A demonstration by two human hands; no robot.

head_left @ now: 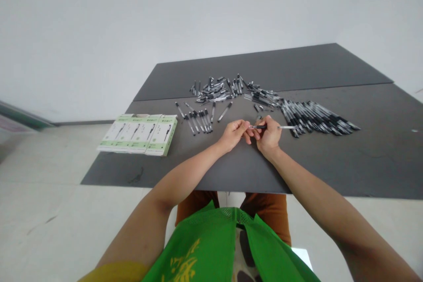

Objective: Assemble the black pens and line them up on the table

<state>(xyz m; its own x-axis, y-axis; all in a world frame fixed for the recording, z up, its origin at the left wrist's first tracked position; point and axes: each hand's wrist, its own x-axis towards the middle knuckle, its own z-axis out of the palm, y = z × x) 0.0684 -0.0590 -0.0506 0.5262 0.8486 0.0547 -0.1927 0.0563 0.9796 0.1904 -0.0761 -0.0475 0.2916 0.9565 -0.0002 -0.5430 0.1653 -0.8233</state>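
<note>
Pen (287,127) found near the centre of the frame, slightly right of it, held between the two hands above the near half of the dark table (380,154). Its black section is enclosed by the curled fingers of the right hand (269,134), and its clear barrel is left jutting out to the right. Its left end is pinched between thumb and fingertips of the left hand (235,133); whether a separate small part is also gripped there cannot be told. Both grips closed on the pen. It is held roughly level, probably so that the barrel is steadied by one hand while the narrow end is kept within reach of finer fingers. Hands drawn close together, wrists low over the table; forearms brought in from lower left and lower right, the left elbow visibly bent. Loose pens (214,90) lie jumbled beyond the hands, upper centre; a smaller group of pens (200,121) is set out left of the hands. A slanted row of pens (313,116) is laid at right of centre, ends roughly aligned, perhaps so that they are kept apart from the jumble. White-and-green boxes (161,135) are placed side by side at centre left, seemingly to leave the middle free for handwork.
</note>
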